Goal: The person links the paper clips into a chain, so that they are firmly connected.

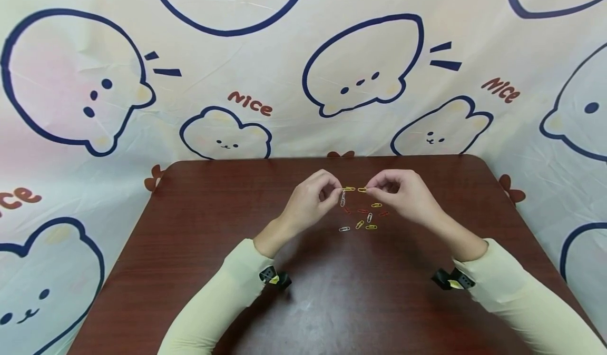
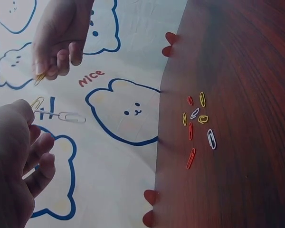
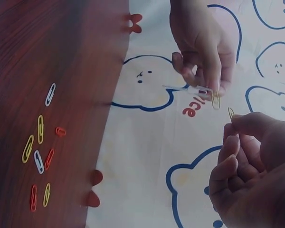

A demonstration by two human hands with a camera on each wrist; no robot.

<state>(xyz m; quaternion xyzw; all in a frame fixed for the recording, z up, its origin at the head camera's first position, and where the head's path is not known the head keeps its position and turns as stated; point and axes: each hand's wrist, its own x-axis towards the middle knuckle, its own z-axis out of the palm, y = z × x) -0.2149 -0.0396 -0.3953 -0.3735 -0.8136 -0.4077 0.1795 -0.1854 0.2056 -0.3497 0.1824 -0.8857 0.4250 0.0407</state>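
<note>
The left hand [image 1: 310, 199] pinches a yellow paper clip [image 1: 349, 189] between thumb and forefinger; linked white clips [image 1: 343, 199] dangle from it, seen also as a short white chain [image 2: 71, 117] in the left wrist view. Facing it, the right hand [image 1: 408, 194] pinches another yellow clip [image 1: 362, 190], mostly covered by the fingertips. A small gap separates the two yellow clips. Both hands are raised above the table, and their other fingers curl loosely in the wrist views.
Below the hands, loose clips lie on the dark brown table [image 1: 199, 249]: a white clip [image 1: 344, 229], a yellow clip [image 1: 371, 227], a red clip [image 3: 33, 197] and several others. A cloth [image 1: 284, 81] with cartoon bears hangs behind the table's far edge.
</note>
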